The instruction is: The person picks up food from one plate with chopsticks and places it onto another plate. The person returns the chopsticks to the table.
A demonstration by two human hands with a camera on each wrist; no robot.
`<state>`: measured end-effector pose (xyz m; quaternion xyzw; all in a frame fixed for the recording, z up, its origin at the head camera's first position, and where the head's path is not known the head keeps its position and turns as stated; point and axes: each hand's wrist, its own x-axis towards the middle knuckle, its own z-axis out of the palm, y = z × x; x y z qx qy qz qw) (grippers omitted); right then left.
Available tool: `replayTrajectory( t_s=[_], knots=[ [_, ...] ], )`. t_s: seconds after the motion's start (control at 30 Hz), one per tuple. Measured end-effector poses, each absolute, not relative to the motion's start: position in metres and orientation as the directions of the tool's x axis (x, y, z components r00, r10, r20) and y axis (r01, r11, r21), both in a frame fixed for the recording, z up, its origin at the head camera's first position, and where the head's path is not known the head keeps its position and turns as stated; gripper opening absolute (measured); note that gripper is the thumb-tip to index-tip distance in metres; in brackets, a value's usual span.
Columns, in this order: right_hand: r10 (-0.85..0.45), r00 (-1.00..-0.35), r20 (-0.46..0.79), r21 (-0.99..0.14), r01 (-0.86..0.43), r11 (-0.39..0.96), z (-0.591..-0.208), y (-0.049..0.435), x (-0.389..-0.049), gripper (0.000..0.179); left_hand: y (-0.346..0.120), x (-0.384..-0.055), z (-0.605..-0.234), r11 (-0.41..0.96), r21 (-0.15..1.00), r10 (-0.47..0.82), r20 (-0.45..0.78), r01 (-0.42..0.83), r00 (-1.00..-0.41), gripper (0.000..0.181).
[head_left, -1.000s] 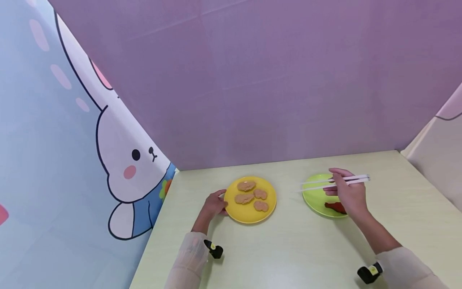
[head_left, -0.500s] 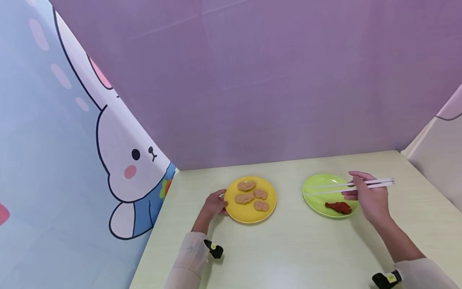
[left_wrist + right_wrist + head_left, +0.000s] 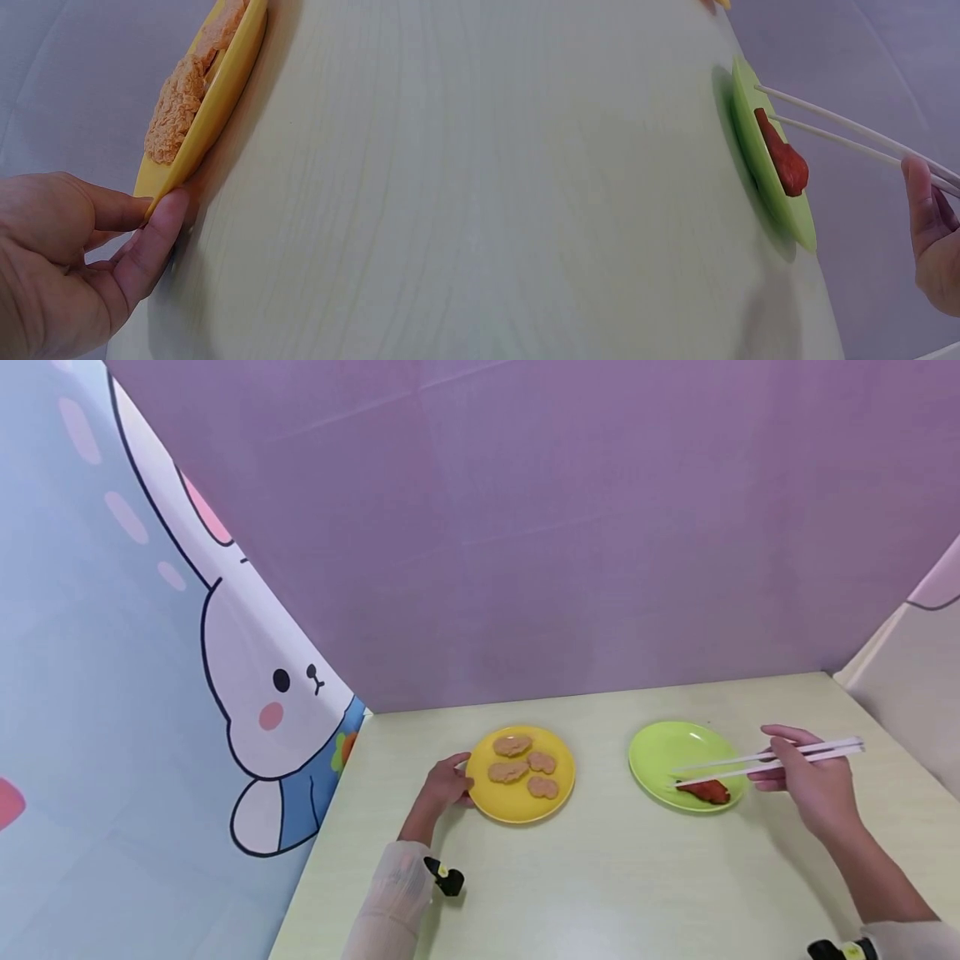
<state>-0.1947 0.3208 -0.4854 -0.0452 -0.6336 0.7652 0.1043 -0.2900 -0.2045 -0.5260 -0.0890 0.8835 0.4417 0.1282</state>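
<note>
My left hand (image 3: 447,782) pinches the left rim of a yellow plate (image 3: 517,812) between thumb and fingers, as the left wrist view shows up close. Several tan, crinkly pieces that look like fried chicken (image 3: 176,112) lie on that plate. Over to the right, my right hand (image 3: 813,781) holds a pair of white chopsticks (image 3: 765,766), their tips slightly apart. One tip is right by the thin end of a reddish-brown drumstick (image 3: 786,161), which lies on a green plate (image 3: 652,760). The other tip hovers over the plate's bare surface.
Both plates stand on a pale wooden table (image 3: 600,877), with a gap between them. A purple curtain (image 3: 585,568) rises along the table's back edge. To the left hangs a blue cloth with a cartoon rabbit (image 3: 270,693).
My right hand has moved to the right with the chopsticks, bringing their tips down from left of the green plate to the drumstick. The left hand has stayed on the yellow plate's rim.
</note>
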Motion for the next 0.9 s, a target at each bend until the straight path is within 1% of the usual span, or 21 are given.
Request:
replayTrajectory(
  t_s=[0.3, 0.53, 0.9],
  knots=[
    [0.239, -0.969, 0.061, -0.991, -0.087, -0.102, -0.487, 0.334, -0.192, 0.022, -0.205, -0.293, -0.529, 0.596, 0.751, -0.051, -0.315, -0.282, -0.948, 0.062],
    [0.245, -0.968, 0.049, -0.987, -0.084, -0.134, -0.488, 0.329, -0.192, 0.022, -0.204, -0.292, -0.526, 0.631, 0.729, -0.058, -0.297, -0.265, -0.953, 0.060],
    [0.264, -0.960, 0.087, -0.975, -0.136, -0.173, -0.496, 0.315, -0.201, 0.024, -0.204, -0.291, -0.527, 0.603, 0.755, -0.042, -0.292, -0.257, -0.955, 0.060]
  ],
)
